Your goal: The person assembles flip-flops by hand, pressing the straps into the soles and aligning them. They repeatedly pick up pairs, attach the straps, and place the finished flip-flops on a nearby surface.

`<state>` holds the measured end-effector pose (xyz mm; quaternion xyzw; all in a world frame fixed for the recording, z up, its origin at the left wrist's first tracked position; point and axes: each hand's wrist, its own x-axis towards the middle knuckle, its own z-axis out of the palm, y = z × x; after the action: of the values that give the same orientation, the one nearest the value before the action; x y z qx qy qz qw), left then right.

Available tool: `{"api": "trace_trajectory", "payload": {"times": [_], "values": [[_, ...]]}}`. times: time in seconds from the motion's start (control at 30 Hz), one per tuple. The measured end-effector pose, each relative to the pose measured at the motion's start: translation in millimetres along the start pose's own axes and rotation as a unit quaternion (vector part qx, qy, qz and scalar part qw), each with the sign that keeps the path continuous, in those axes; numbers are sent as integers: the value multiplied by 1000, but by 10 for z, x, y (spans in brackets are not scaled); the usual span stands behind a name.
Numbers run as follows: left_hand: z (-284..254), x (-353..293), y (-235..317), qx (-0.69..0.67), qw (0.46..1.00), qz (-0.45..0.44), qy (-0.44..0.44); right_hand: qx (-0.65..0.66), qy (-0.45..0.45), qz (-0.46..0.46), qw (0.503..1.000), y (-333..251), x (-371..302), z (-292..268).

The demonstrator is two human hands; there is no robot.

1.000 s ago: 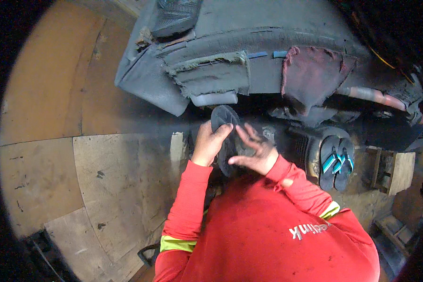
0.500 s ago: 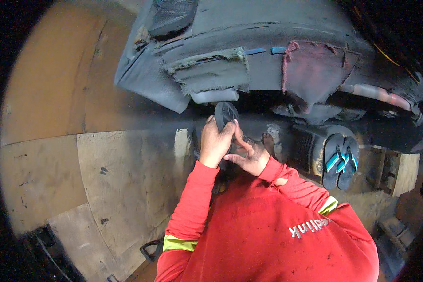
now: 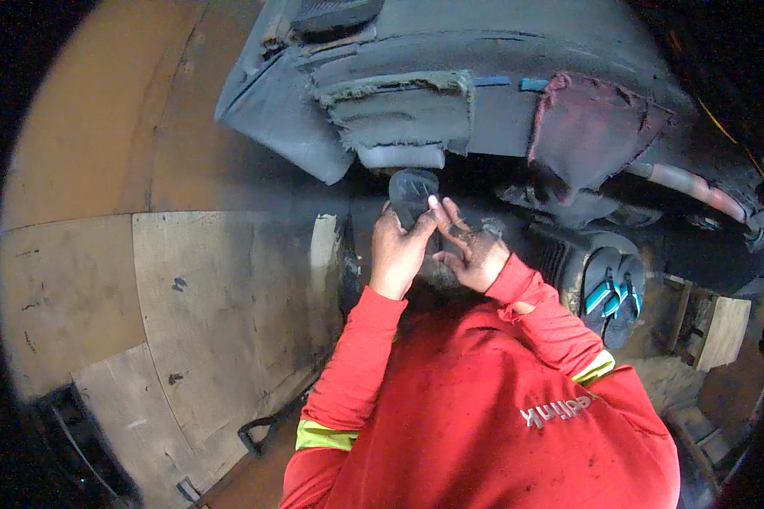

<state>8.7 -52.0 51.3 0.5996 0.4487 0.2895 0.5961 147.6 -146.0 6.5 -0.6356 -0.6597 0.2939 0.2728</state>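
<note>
Just above mid-frame, the left hand (image 3: pixel 398 253) pinched the sole (image 3: pixel 412 188) between thumb and fingers; the right hand (image 3: pixel 477 256), fingers loosely spread, had one tip at the sole's edge. It seemed light, bendy and hardly fragile, best held by both long edges

I see floorboards (image 3: pixel 221 297) left of the sole (image 3: pixel 412 188), a cloth patch (image 3: pixel 407 116) beyond it, and flip-flops (image 3: pixel 601 273) to its right, on a housing (image 3: pixel 572 276).
</note>
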Motion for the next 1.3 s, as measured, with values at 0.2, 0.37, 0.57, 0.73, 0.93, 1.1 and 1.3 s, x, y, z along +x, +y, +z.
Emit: {"api": "trace_trajectory", "payload": {"times": [0.2, 0.37, 0.57, 0.73, 0.93, 1.1, 1.3], "values": [[106, -100, 27, -192, 981, 0, 5, -111, -38, -1, 993, -20, 55, -301], [124, -181, 90, -270, 962, 21, 14, -121, -59, -25, 991, -187, 124, -522], [76, -287, 110, -366, 929, 19, 47, -182, -44, -74, 979, -301, 192, -577], [-307, -413, 105, -460, 883, 22, 91, -138, 156, -155, 966, -239, 44, -276], [-541, -312, -173, -569, 813, -98, 80, 720, 222, 266, 602, -210, -543, -309], [-501, 136, -469, -599, 780, -179, 27, 663, 178, 174, 706, -670, -480, -539], [-511, 487, -476, -563, 788, -250, 8, 514, 275, 192, 790, -1190, -114, -487]]}}
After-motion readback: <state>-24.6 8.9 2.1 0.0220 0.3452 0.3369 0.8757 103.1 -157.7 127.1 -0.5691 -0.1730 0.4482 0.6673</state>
